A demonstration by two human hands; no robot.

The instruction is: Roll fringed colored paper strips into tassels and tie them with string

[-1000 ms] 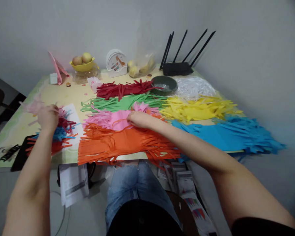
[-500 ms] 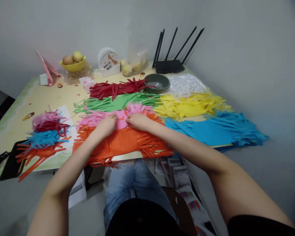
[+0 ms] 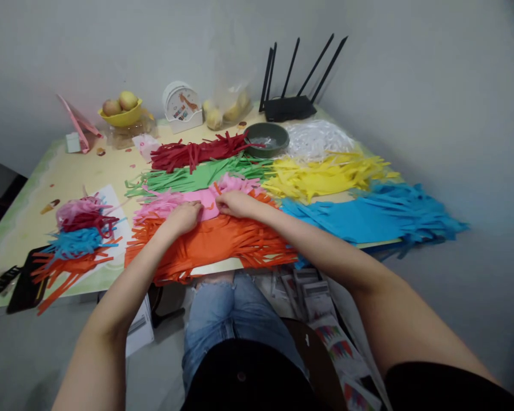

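Pink paper [image 3: 197, 200]: thin fringed sheet, flat at table centre, overlapping the orange fringed sheet [image 3: 214, 245]; likely very light, floppy, easily torn along the cut strips.
Best hold: probably the uncut middle band, not the loose fringe.
Left hand [image 3: 184, 217]: fingers curled, pressing or pinching the pink sheet's near edge; exact grip unclear.
Right hand [image 3: 235, 204]: fingers bent, pinching the same sheet just beside the left.
Surface: smooth pale table [image 3: 89, 171], crowded with green [image 3: 188, 180], red [image 3: 192, 153], yellow [image 3: 321, 177] and blue [image 3: 368, 214] fringed sheets.
Left side: bundle of mixed strips [image 3: 79, 228].
Room: grey walls, router [image 3: 293, 105], fruit bowl [image 3: 120, 114], green dish [image 3: 266, 140].
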